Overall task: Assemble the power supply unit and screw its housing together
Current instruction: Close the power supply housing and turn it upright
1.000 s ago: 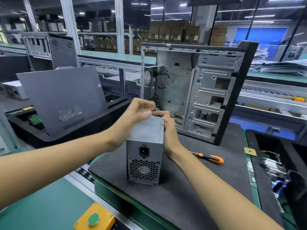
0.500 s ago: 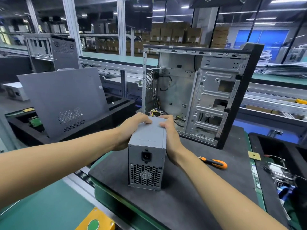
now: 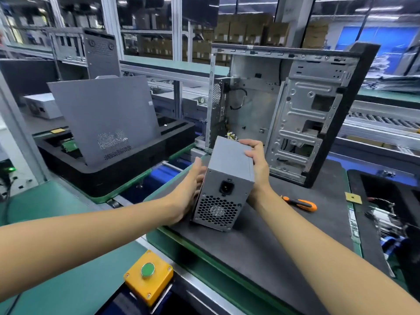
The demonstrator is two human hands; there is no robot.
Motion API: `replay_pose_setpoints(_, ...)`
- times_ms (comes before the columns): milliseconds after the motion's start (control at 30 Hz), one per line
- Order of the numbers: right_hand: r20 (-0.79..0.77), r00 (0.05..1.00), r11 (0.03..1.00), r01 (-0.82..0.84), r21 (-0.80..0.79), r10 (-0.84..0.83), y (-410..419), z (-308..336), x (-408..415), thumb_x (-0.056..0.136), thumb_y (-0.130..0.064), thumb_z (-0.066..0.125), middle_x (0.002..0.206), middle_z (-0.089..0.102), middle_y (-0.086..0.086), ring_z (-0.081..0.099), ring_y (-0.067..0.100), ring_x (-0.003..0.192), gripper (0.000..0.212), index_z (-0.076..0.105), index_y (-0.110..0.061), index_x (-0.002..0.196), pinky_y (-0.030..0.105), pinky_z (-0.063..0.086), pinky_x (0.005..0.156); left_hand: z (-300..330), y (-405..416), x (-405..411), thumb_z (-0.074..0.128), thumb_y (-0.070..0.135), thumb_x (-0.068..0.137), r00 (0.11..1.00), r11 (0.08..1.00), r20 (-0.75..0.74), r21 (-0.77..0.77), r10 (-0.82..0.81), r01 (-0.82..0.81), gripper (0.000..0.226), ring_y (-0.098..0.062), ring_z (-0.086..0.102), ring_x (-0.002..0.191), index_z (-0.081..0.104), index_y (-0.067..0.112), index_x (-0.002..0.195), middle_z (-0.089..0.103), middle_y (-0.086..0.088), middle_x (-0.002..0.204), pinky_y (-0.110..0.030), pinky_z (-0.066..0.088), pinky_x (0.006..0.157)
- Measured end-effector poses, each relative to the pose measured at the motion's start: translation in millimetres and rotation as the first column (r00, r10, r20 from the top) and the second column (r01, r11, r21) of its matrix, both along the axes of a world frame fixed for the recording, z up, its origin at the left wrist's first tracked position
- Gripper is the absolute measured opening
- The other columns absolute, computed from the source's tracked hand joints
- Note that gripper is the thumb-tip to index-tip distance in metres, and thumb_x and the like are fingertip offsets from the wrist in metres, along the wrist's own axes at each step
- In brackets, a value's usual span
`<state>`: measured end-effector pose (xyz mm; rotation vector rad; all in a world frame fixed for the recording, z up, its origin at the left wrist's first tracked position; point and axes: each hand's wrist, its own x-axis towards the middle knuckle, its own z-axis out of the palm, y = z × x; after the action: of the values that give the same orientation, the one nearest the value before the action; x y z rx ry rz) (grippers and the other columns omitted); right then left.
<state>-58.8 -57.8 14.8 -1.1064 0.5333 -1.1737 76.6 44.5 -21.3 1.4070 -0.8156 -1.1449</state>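
At centre frame the PSU [image 3: 225,187] has tipped since half a second ago: then it stood square on the bench [image 3: 261,242] under both hands, now it leans with its top toward the right. The left hand [image 3: 188,194] has dropped from the top to lie flat, fingers straight, along the left side. The right hand [image 3: 255,161] is clenched over the top right edge. It looks like a turn toward the open case [image 3: 302,110] behind; the screwdriver [image 3: 300,203] lies untouched at right.

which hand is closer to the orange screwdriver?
Right. The right hand grips the power supply on the side facing the screwdriver; the left hand presses the far side.
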Motion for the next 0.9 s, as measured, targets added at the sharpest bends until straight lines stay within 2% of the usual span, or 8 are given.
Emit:
replay_pose_setpoints(133,0.158,0.981,0.992,0.097,0.076,-0.108,-6.1,-13.9,-15.7,0.101,-0.005,0.037,0.102,0.059,0.008,0.057,0.019,0.084,0.018,0.051,-0.008,0.112,0.025,0.047,0.062,8.6,-3.0,0.8,0.071,0.072,0.074,0.996,0.995,-0.013,-0.047,-0.092,0.091,0.068,-0.016,0.062,0.128,0.059,0.04,0.134,0.064,0.01,0.14,-0.045,0.04,0.116)
replay_pose_setpoints(233,0.249,0.962,0.975,0.058,0.214,-0.112,-11.5,-21.1,-24.2,0.104,-0.011,0.039,0.09,0.07,0.001,0.062,0.021,0.083,0.02,0.059,-0.015,0.105,0.034,0.049,0.073,34.3,-10.6,4.6,0.087,0.05,0.076,0.978,0.992,0.205,-0.128,0.034,-0.008,0.059,-0.009,0.06,0.126,0.065,0.039,0.13,0.07,0.012,0.128,-0.041,0.042,0.115)
replay_pose_setpoints(433,-0.349,0.93,0.974,0.179,0.142,-0.12,-13.2,-22.5,-20.4,0.083,-0.03,0.052,0.142,0.055,0.02,0.056,0.029,0.116,0.039,0.06,-0.01,0.116,0.042,0.043,0.095,56.2,-6.1,39.4,0.094,0.037,0.071,0.832,0.974,0.551,-0.214,0.054,0.078,0.06,0.024,0.053,0.109,0.07,0.045,0.125,0.063,0.029,0.118,-0.012,0.041,0.089)
replay_pose_setpoints(533,-0.741,0.655,0.979,0.201,-0.017,-0.147,-7.2,-23.8,-19.1,0.092,-0.041,0.048,0.149,0.039,0.013,0.031,0.03,0.136,0.05,0.054,-0.016,0.134,0.038,0.025,0.096,48.7,-8.1,47.5,0.088,0.032,0.077,0.737,0.964,0.674,-0.227,0.052,0.139,0.053,0.006,0.059,0.119,0.07,0.043,0.125,0.065,0.022,0.129,-0.025,0.046,0.1)
replay_pose_setpoints(667,-0.816,0.47,0.94,0.107,-0.325,-0.335,-4.9,-7.4,-22.3,0.077,-0.05,0.065,0.143,0.034,0.011,0.029,0.03,0.133,0.074,0.042,-0.023,0.142,0.041,0.023,0.108,20.5,-10.0,67.0,0.069,0.044,0.091,0.817,0.968,0.573,-0.237,0.068,0.085,0.031,0.007,0.062,0.113,0.062,0.047,0.122,0.062,0.019,0.129,-0.021,0.051,0.086)
replay_pose_setpoints(767,-0.787,0.467,0.772,-0.288,-0.566,-0.402,4.0,23.4,-5.7,0.069,-0.058,0.064,0.141,0.033,0.005,0.03,0.027,0.133,0.085,0.03,-0.053,0.147,0.047,0.02,0.11,-7.0,1.2,98.8,0.067,0.036,0.098,0.839,0.951,0.48,-0.03,-0.257,0.309,0.042,0.0,0.051,0.129,0.044,0.025,0.132,0.049,0.009,0.14,-0.017,0.048,0.096)
replay_pose_setpoints(833,-0.858,0.272,0.586,-0.637,-0.5,-0.436,10.0,34.5,19.2,0.06,-0.071,0.054,0.152,0.028,0.008,0.028,0.033,0.141,0.095,0.011,-0.072,0.144,0.054,0.02,0.113,-19.0,7.6,116.1,0.085,0.036,0.084,0.618,0.835,0.599,0.167,-0.509,0.525,0.097,0.01,0.027,0.147,0.018,0.038,0.154,0.034,0.018,0.158,-0.011,0.03,0.113)
replay_pose_setpoints(900,-0.856,0.043,0.478,-0.814,-0.329,-0.515,11.1,36.4,44.7,0.061,-0.074,0.053,0.159,0.021,0.015,0.028,0.043,0.143,0.104,-0.004,-0.069,0.148,0.06,0.026,0.114,-17.7,9.6,119.6,0.096,0.038,0.068,0.522,0.813,0.67,0.221,-0.528,0.538,0.127,0.031,0.02,0.135,0.002,0.059,0.151,0.021,0.027,0.16,0.003,0.025,0.105)
